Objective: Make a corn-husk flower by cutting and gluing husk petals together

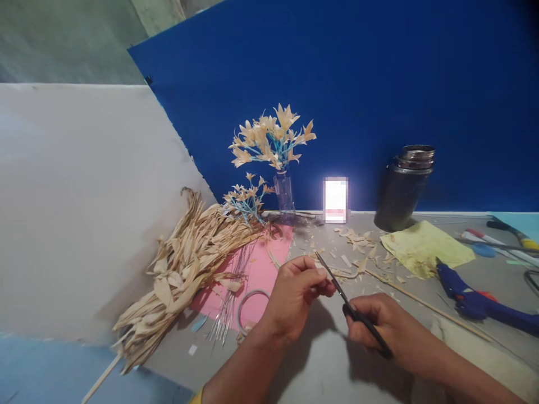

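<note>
In the head view we have our left hand [297, 292] low at the middle of the worktop [320, 353], with our right hand [379, 325] just beside it at 4 o'clock. The right fingers are curled tight round the black handles of the scissors [337, 286]. The thin blades point to 11 o'clock and look all but closed. The left fingers are pressed together at the tips, against the blade. We cannot tell whether a small bit sits between them.

From the left hand, a tape ring [241, 306] lies near at 9 o'clock on a pink sheet [261, 269], beside a fan of thin wires [229, 314]. A pile of dry husks [189, 264] spreads at 10 o'clock.

At 12 o'clock a clear vase [284, 196] of husk flowers [272, 137] stands against the blue board [379, 84]. At 2 o'clock are husk scraps [357, 241], a yellow cloth [425, 247] and a steel flask [404, 188].

A glue gun [475, 297] lies at 3 o'clock from the right hand, with a long stick [421, 303] between them.
</note>
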The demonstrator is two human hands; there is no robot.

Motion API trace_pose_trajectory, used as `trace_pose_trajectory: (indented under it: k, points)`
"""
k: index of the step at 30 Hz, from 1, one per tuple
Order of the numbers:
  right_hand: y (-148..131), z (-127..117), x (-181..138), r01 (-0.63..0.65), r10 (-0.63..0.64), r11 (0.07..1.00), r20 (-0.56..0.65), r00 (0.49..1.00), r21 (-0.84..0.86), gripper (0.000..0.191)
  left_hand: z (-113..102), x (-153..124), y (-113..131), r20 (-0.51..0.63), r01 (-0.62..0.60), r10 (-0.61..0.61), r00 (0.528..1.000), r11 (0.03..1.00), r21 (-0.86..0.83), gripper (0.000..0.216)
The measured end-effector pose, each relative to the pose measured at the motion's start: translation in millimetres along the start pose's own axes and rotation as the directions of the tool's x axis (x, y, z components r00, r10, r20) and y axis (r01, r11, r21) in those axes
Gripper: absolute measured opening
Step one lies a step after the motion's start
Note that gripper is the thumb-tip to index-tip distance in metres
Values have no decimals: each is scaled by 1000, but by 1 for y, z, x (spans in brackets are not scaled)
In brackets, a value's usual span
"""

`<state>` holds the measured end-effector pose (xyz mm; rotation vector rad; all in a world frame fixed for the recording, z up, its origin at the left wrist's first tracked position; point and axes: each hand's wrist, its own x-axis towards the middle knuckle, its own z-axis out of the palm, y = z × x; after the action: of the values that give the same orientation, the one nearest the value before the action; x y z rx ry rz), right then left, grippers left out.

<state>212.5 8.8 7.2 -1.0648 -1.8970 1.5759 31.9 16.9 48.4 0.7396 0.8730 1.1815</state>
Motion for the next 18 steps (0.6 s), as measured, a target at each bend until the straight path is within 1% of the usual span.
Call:
trace_pose_trajectory:
  k: [2, 7, 10, 12, 15, 17, 18]
  points:
    - [0, -1, 1, -1, 2, 1000, -24, 1000, 17, 54, -1, 0, 0, 0, 23, -23, 1000, 999, -31, 23]
    - [-4, -3, 1, 45, -28, 994, -166, 986, 99, 42, -3, -1, -7, 17, 82, -81, 997, 991, -105, 27]
    - [-5, -2, 0, 29, 9, 989, -259, 966, 142, 34, -1, -3, -14, 41, 104, -101, 994, 990, -99, 24]
    - [-6, 0, 0, 21, 33, 988, -344, 938, 152, 31, 0, -4, -18, 38, 90, -87, 995, 993, -73, 21]
    - [-9, 0, 0, 28, 54, 986, -469, 882, 165, 32, 2, -5, -24, 23, 53, -53, 998, 998, -21, 17]
    - [-12, -1, 0, 26, 73, 983, -522, 850, 180, 34, 3, -6, -27, 27, 55, -55, 998, 998, 5, 16]
    - [-13, -2, -1, 22, 83, 982, -533, 842, 186, 34, 3, -6, -29, 32, 66, -66, 997, 998, 14, 16]
